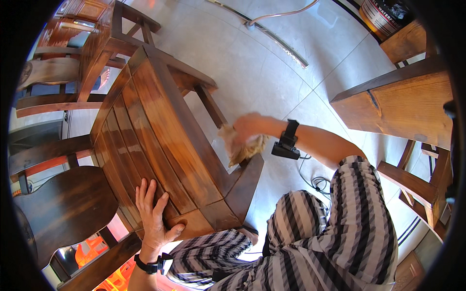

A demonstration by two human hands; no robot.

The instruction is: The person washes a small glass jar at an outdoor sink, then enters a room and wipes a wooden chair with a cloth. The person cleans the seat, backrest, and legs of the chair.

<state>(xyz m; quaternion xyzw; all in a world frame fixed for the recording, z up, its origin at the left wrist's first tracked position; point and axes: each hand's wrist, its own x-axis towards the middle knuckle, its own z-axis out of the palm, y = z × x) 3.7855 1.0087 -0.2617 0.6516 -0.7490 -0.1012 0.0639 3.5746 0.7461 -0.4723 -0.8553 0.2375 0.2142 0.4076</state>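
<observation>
A wooden chair with a slatted, glossy brown seat lies tilted before me, its backrest to the left. My left hand rests on the seat's near corner with its fingers spread, holding nothing. In my right hand is a tan, crumpled cloth, pressed against a leg or rail of the chair on the right side. Motion blurs this hand, and the cloth hides part of the wood beneath it.
More wooden chairs stand at the upper left and right. A thick wooden piece and a labelled container are at the right. A metal strip and a coiled black cable lie on the tiled floor. Someone's bare foot shows upper left.
</observation>
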